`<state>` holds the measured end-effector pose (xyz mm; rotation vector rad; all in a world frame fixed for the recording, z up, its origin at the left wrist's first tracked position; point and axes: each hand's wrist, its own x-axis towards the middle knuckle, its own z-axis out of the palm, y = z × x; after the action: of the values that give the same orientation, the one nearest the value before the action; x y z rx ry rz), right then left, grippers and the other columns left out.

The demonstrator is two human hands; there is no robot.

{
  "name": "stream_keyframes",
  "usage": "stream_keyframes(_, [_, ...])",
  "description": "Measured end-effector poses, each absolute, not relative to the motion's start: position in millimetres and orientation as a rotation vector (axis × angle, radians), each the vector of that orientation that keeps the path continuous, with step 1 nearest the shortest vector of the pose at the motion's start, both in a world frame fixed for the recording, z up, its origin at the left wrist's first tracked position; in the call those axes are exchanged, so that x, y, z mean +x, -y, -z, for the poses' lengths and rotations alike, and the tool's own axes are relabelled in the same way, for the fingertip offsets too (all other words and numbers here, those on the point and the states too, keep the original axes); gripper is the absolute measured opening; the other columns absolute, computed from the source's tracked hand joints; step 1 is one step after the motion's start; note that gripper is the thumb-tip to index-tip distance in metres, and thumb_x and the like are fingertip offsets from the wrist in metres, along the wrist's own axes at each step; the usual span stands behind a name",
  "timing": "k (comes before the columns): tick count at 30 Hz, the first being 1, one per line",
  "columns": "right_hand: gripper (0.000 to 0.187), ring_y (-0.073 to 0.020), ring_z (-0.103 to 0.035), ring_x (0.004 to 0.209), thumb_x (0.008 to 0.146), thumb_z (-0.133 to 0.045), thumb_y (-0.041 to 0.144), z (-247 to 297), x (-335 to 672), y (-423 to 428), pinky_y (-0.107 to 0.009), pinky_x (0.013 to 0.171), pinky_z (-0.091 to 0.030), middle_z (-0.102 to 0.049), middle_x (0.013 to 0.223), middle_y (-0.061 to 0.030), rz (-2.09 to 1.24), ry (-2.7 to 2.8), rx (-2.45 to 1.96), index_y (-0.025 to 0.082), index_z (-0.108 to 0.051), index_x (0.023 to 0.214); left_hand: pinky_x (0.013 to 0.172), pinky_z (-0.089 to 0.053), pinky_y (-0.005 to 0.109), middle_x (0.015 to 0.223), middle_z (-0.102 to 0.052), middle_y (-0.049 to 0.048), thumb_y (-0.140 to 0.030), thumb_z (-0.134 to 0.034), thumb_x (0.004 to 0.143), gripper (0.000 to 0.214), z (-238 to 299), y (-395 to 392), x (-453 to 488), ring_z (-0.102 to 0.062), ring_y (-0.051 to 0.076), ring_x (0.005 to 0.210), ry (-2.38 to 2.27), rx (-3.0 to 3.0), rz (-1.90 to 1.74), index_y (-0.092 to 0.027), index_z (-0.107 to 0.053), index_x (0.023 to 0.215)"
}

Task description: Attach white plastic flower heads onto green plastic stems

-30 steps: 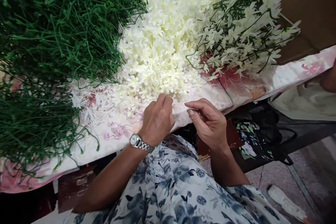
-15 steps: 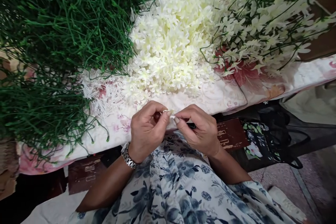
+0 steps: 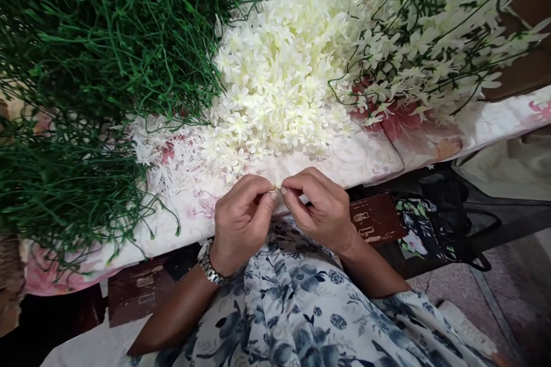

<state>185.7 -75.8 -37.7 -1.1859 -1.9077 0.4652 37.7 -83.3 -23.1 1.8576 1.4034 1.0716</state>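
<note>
Just past the table's front edge, my left hand [image 3: 245,221] pinches a tiny pale flower piece [image 3: 274,190] between thumb and forefinger; most of it is hidden by the fingertips. Close beside it, my right hand [image 3: 317,206] is also closed in a pinch, its tips almost meeting the left ones. Whatever lies in the right fingertips is too small to make out. Beyond both hands spreads a heap of white artificial flower heads [image 3: 284,86]. Thin white stamen-like pieces [image 3: 172,166] lie left of that heap.
Green plastic stems [image 3: 107,40] are piled high on the left. White blossoms on green stems [image 3: 426,51] lie at the right. A floral cloth [image 3: 353,152] covers the table. Below its edge at the right is a dark bag [image 3: 439,218] with a floral panel.
My fingertips have shifted slightly left, and the right hand has turned a little. The small white piece between the hands shows less than before.
</note>
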Motion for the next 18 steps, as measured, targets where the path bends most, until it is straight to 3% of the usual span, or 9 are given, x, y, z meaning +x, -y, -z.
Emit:
stream_keyframes(6, [0.009, -0.0116, -0.054, 0.065, 0.080, -0.052, 0.010, 38.0, 186.8, 77.1, -0.023, 0.058, -0.046, -0.057, 0.069, -0.0035, -0.478, 1.935, -1.123, 0.013, -0.060, 0.083, 0.071, -0.048, 0.023, 0.082, -0.061, 0.0034, -0.002, -0.053, 0.075, 0.018, 24.2, 85.2, 34.3, -0.058, 0.011, 0.079, -1.298, 2.120, -1.096, -0.015, -0.057, 0.086])
stream_keyframes(11, [0.011, -0.0110, -0.056, 0.067, 0.080, -0.052, 0.009, 38.3, 188.5, 78.7, -0.023, 0.059, -0.047, -0.060, 0.072, -0.0035, -0.514, 1.933, -1.062, 0.015, -0.060, 0.086, 0.066, -0.050, 0.026, 0.084, -0.062, 0.0060, -0.009, -0.051, 0.079, 0.020, 23.3, 88.8, 26.5, -0.059, 0.014, 0.076, -1.150, 1.870, -1.134, -0.015, -0.058, 0.096])
stream_keyframes(18, [0.010, -0.0113, -0.054, 0.066, 0.079, -0.054, 0.008, 39.2, 186.5, 81.6, -0.023, 0.058, -0.045, -0.059, 0.071, -0.0048, -0.566, 1.947, -1.002, 0.014, -0.059, 0.086, 0.060, -0.048, 0.020, 0.073, -0.061, 0.0008, -0.004, -0.057, 0.076, 0.014, 25.6, 86.7, 28.8, -0.058, 0.009, 0.066, -1.219, 1.678, -1.080, -0.017, -0.059, 0.081])
